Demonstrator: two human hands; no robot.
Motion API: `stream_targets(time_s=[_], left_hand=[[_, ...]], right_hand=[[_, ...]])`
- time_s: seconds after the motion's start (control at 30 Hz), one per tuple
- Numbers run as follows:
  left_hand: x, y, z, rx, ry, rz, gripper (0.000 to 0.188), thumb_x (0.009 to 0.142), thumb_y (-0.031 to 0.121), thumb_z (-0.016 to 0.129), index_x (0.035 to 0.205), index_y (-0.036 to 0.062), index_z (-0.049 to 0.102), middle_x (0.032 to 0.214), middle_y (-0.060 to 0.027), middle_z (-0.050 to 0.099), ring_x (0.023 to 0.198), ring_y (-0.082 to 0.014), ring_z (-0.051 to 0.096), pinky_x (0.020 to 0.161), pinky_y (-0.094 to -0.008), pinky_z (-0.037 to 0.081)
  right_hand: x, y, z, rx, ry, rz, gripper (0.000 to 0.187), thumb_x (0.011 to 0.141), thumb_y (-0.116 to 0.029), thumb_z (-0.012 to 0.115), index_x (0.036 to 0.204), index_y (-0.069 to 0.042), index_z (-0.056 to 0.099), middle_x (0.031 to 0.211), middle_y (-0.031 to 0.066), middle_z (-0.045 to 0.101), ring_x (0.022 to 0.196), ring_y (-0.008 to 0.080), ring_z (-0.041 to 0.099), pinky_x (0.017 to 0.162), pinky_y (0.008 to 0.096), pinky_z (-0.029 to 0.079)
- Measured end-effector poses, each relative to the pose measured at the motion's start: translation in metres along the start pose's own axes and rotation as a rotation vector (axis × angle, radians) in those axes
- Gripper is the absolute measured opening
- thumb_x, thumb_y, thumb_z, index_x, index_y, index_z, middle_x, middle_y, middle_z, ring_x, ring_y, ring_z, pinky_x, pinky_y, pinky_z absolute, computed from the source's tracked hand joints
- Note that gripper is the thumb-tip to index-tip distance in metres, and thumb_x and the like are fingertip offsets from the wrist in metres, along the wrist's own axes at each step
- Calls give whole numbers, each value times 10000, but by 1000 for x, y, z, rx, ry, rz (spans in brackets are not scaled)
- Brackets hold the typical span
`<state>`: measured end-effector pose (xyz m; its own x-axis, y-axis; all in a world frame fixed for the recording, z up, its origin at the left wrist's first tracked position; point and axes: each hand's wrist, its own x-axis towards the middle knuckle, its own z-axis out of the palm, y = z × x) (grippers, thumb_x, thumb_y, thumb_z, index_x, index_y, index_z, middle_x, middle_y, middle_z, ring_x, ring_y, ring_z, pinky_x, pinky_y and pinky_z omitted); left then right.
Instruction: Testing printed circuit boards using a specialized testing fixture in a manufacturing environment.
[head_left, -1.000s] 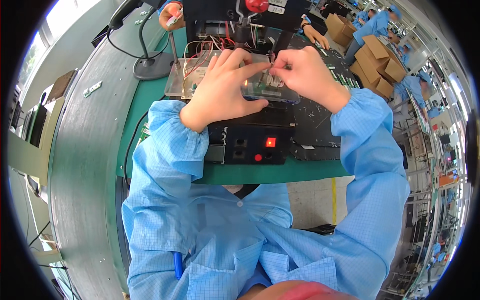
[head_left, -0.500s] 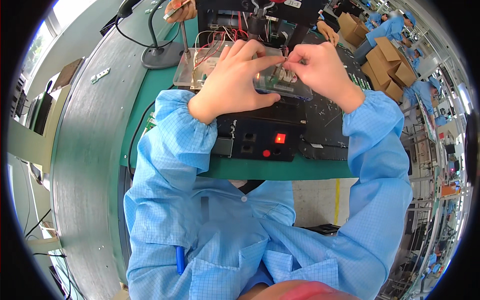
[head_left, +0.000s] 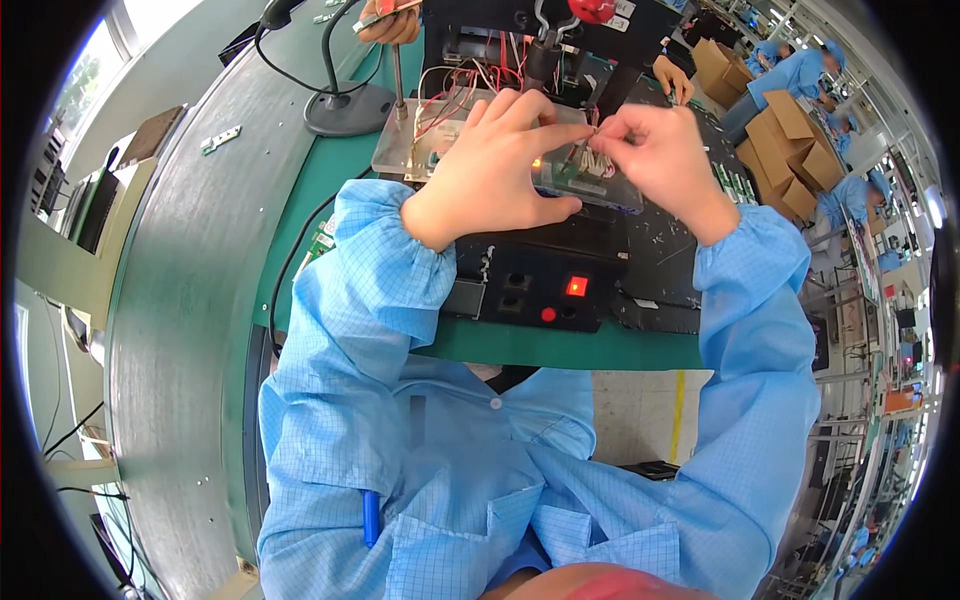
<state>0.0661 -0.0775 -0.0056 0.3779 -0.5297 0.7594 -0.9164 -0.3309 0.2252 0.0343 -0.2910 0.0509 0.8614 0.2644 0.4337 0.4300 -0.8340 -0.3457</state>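
Pinching, its catch unclear, the right hand point(head_left: 657, 160) was nearer the white wires point(head_left: 598, 164), left of its palm. The left hand point(head_left: 500, 168) spread wide.

Around the plate point(head_left: 388, 155), the control box point(head_left: 540, 285) lies at six o'clock, the stand point(head_left: 350, 112) between nine and ten, a loose board point(head_left: 221, 140) on the bench point(head_left: 185, 310) at nine, and, at three, several boards point(head_left: 735, 184) with cartons point(head_left: 773, 137) beyond.

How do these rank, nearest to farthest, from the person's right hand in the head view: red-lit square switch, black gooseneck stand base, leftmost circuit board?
1. Red-lit square switch: below-left of the right hand.
2. Black gooseneck stand base: farther left.
3. Leftmost circuit board: left of that base.
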Motion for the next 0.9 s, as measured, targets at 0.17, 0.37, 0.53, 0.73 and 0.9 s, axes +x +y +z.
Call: stream_targets(time_s=[0.17, 0.37, 0.53, 0.73, 0.9], left_hand=[[-2, 0, -1, -6, 12, -9, 648, 614, 269, 853, 1228, 152, 683, 1055, -62, 520, 1017, -271, 486, 924, -379, 407], [-2, 8, 1, 6, 54, -3, 821, 588, 286, 870, 1321, 185, 514, 1171, -75, 541, 1092, -321, 505, 929, -427, 414], [-1, 10, 2, 97, 5, -18, 778, 575, 301, 878, 1280, 204, 563, 1140, -62, 525, 1067, -293, 511, 918, -409, 416], [-1, 13, 5, 156, 22, -12, 723, 575, 319, 880, 1236, 215, 607, 1109, -48, 515, 1047, -270, 513, 910, -402, 422], [-3, 9, 5, 104, 13, 18, 729, 582, 321, 877, 1249, 206, 605, 1140, -45, 524, 1052, -277, 517, 915, -410, 432]], right_hand=[[-4, -4, 2, -8, 76, -52, 62, 793, -25, 748, 816, 23, 715, 661, 76, 694, 559, 70, 598, 503, 250, 447], [-4, -3, 5, -43, 60, -94, 108, 793, -80, 751, 820, 14, 705, 697, 120, 695, 571, 181, 643, 552, 296, 488], [-8, -5, 5, -63, 80, -46, 123, 793, -108, 754, 821, 3, 708, 699, 119, 693, 587, 211, 652, 569, 312, 496], [-10, -8, 3, -102, 64, -42, 130, 794, -130, 751, 815, -9, 708, 703, 123, 690, 597, 253, 654, 579, 329, 498], [-12, -8, 5, -73, 90, -61, 129, 794, -128, 749, 814, -8, 706, 710, 126, 692, 606, 260, 661, 578, 334, 497]])
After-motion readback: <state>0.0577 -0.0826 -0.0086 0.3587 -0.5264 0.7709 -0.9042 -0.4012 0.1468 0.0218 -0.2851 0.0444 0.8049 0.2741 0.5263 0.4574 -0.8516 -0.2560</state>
